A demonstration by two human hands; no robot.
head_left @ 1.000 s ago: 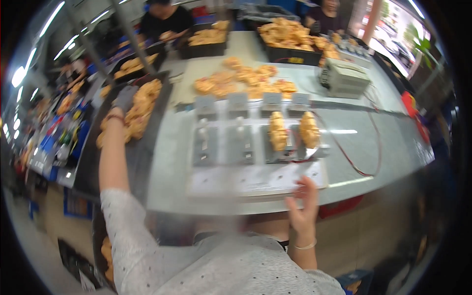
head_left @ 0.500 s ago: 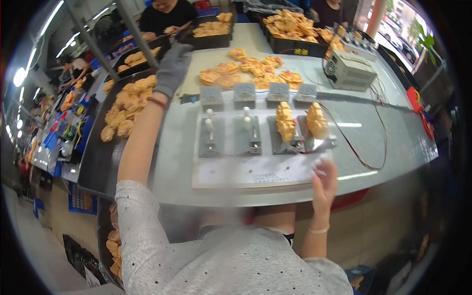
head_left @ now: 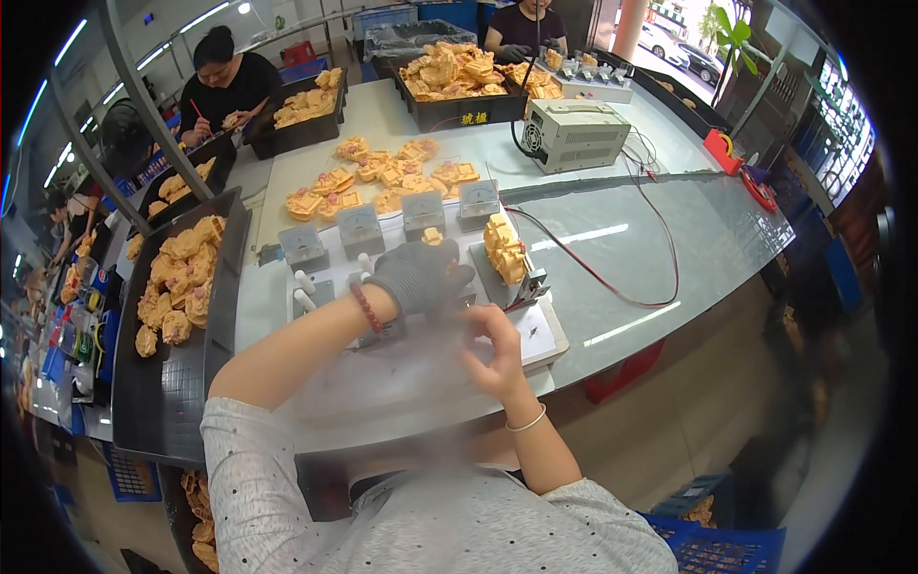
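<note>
My left hand [head_left: 421, 275], in a grey glove, is closed over a test fixture on the white board [head_left: 537, 333]. A bit of a yellow-orange moulded part [head_left: 433, 235] shows above its fingers; most of that part is hidden. My bare right hand [head_left: 495, 356] is close by at the front of this fixture, thumb and forefinger curved and apart; the other fingers are partly hidden. Another yellow-orange moulded part [head_left: 504, 251] stands upright in the rightmost fixture, above a metal clamp [head_left: 532, 287]. Panel meters [head_left: 422, 212] stand in a row behind the fixtures. White-tipped clamps [head_left: 304, 285] are at the left.
Loose moulded parts [head_left: 397, 172] lie behind the meters. Black trays [head_left: 177, 383] of similar parts stand left and at the back. A grey power supply box [head_left: 579, 134] with red and black leads [head_left: 612, 277] sits at right. Two people work across the table.
My left hand has come from the left tray to the fixture beside the rightmost one. My right hand has moved left to the same fixture. The view has turned rightward.
</note>
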